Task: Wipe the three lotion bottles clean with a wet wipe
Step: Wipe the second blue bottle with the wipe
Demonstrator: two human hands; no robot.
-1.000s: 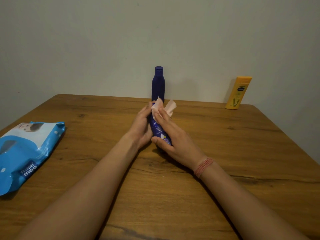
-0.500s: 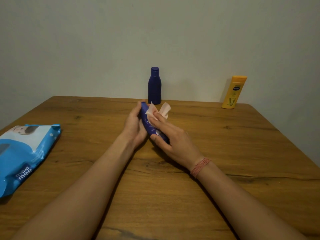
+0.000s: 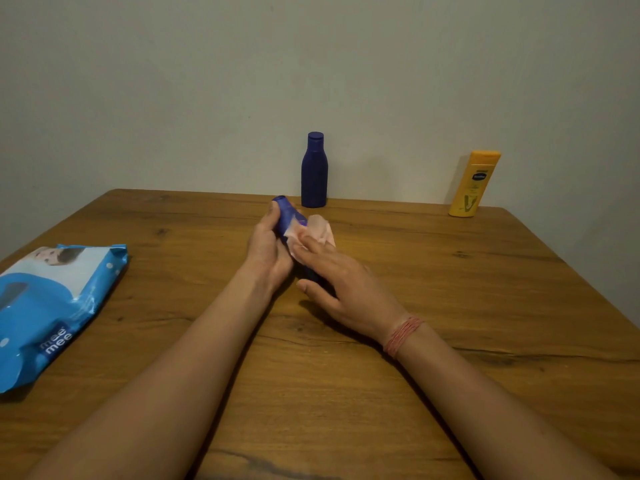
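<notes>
A: Where do we stand with the three bottles?

B: We are on one of them. Our left hand (image 3: 268, 249) is wrapped around a small dark blue bottle (image 3: 287, 214), held tilted above the middle of the worktop (image 3: 433, 271), cap end pointing to the far side. Our right hand (image 3: 341, 284) presses the wet wipe (image 3: 317, 230) against its side with the fingers laid along it and the thumb curled underneath.

A: And the other two?

B: The tall blue bottle (image 3: 314, 171) stands upright at the far edge, just beyond our hands. The yellow bottle (image 3: 473, 183) stands at the far right, leaning slightly, close to the wall. Both are well apart from our hands, so we judge them as waiting. Whether either is already wiped, we cannot tell from their look.

A: So at best one third in hand?

B: That is our guess: one bottle mid-wipe, two to go or to check. The wipes pack (image 3: 52, 306) lies at the left edge if we need a fresh sheet.

A: What can we not make out?

B: The lower part of the held bottle is hidden between our palms, and its label is unreadable. The pack is cut off by the left border, and its flap is too dim to judge.
</notes>
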